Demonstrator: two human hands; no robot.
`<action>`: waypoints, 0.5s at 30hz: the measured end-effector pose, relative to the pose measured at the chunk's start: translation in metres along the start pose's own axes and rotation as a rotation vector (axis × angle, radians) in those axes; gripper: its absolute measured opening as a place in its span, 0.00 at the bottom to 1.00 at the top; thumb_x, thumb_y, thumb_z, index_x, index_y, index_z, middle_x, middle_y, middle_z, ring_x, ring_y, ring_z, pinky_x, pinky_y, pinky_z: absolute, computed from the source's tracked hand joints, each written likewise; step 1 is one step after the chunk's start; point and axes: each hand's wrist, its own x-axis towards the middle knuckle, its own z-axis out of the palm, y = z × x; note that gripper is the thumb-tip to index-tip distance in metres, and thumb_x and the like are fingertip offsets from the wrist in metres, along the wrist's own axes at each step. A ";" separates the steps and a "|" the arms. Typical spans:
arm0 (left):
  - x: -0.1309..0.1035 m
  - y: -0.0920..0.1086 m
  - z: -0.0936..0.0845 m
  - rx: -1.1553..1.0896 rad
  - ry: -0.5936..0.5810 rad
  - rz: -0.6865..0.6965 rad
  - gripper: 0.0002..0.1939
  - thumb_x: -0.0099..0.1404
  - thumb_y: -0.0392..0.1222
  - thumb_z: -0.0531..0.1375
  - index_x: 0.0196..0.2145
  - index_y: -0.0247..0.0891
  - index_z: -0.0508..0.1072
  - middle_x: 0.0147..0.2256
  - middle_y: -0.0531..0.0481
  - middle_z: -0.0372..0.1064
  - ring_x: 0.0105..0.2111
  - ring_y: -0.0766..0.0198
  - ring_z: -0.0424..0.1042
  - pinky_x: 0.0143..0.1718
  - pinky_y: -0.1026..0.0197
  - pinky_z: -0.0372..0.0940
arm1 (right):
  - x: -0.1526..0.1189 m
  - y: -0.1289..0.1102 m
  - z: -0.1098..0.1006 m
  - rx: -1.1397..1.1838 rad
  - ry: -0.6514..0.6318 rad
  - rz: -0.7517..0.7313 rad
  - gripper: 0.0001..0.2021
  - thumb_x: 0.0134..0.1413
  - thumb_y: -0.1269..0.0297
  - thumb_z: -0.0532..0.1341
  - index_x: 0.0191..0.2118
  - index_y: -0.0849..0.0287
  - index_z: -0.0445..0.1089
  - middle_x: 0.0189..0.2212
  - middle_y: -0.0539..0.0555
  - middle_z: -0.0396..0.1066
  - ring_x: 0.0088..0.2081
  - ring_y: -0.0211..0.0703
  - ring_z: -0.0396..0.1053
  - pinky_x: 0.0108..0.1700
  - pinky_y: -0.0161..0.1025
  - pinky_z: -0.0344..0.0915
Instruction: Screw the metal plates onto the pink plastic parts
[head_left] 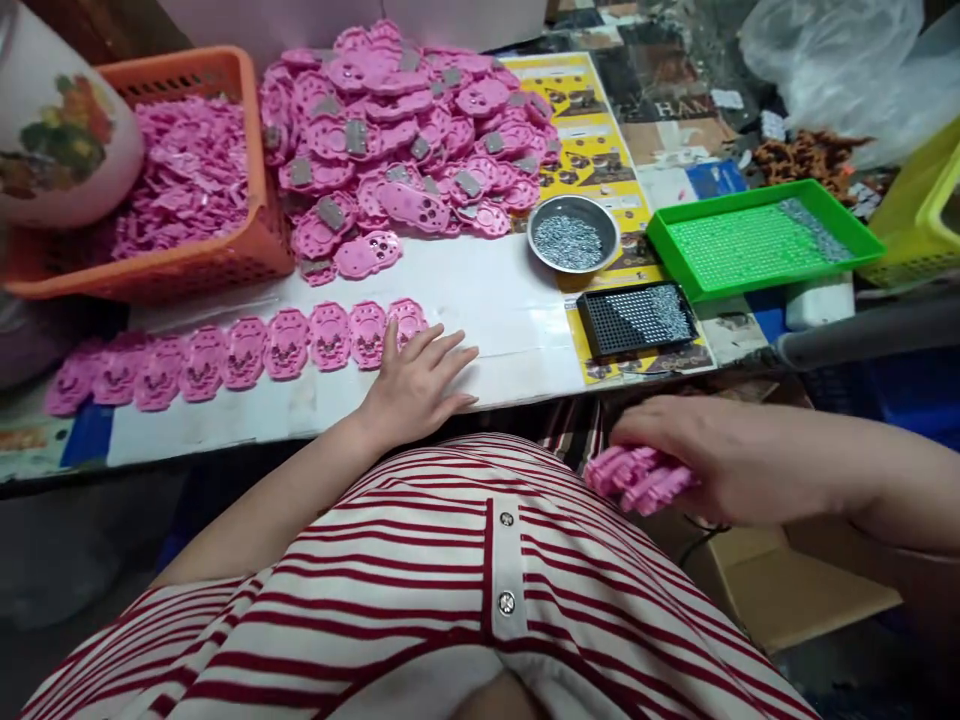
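My left hand (420, 385) rests on the white board at the table's front edge, fingers spread and empty. Its thumb side touches the last piece in a row of pink plastic pieces (287, 344), which runs leftward along the board. My right hand (679, 450) is off the table, below its front edge, with its fingers wrapped round a bunch of pink plastic parts (637, 480). A large heap of pink shells (405, 110), some with grey metal plates, lies behind the row.
An orange basket (266, 225) of small pink parts stands at the left, beside a white container (60, 120). Right of centre are a metal bowl (535, 245) of screws, a black tray (596, 330) and a green tray (697, 285). A cardboard box (802, 590) sits below right.
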 end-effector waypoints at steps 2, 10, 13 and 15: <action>-0.006 -0.006 -0.001 -0.027 0.034 -0.018 0.23 0.71 0.49 0.59 0.61 0.39 0.70 0.63 0.39 0.66 0.64 0.42 0.61 0.68 0.26 0.33 | 0.027 -0.023 -0.026 -0.117 -0.009 -0.005 0.09 0.43 0.67 0.65 0.33 0.50 0.69 0.34 0.54 0.73 0.34 0.46 0.69 0.40 0.45 0.67; -0.011 -0.022 -0.008 -0.162 0.160 -0.085 0.24 0.71 0.52 0.59 0.60 0.41 0.70 0.62 0.40 0.68 0.64 0.45 0.62 0.70 0.30 0.34 | 0.161 -0.068 -0.097 -0.304 0.021 0.258 0.12 0.36 0.75 0.73 0.21 0.60 0.68 0.25 0.52 0.67 0.53 0.64 0.71 0.62 0.70 0.60; -0.011 -0.025 -0.010 -0.197 0.199 -0.096 0.23 0.71 0.52 0.59 0.59 0.40 0.70 0.62 0.40 0.68 0.64 0.46 0.63 0.70 0.30 0.35 | 0.206 -0.048 -0.104 -0.064 0.212 0.319 0.13 0.40 0.66 0.75 0.22 0.61 0.69 0.26 0.51 0.70 0.57 0.67 0.70 0.65 0.73 0.55; -0.008 -0.025 -0.011 -0.215 0.213 -0.081 0.22 0.71 0.51 0.59 0.59 0.39 0.71 0.61 0.39 0.68 0.63 0.46 0.64 0.69 0.29 0.36 | 0.231 -0.032 -0.103 -0.098 0.242 0.277 0.13 0.43 0.61 0.74 0.24 0.61 0.72 0.27 0.52 0.71 0.57 0.67 0.70 0.63 0.73 0.57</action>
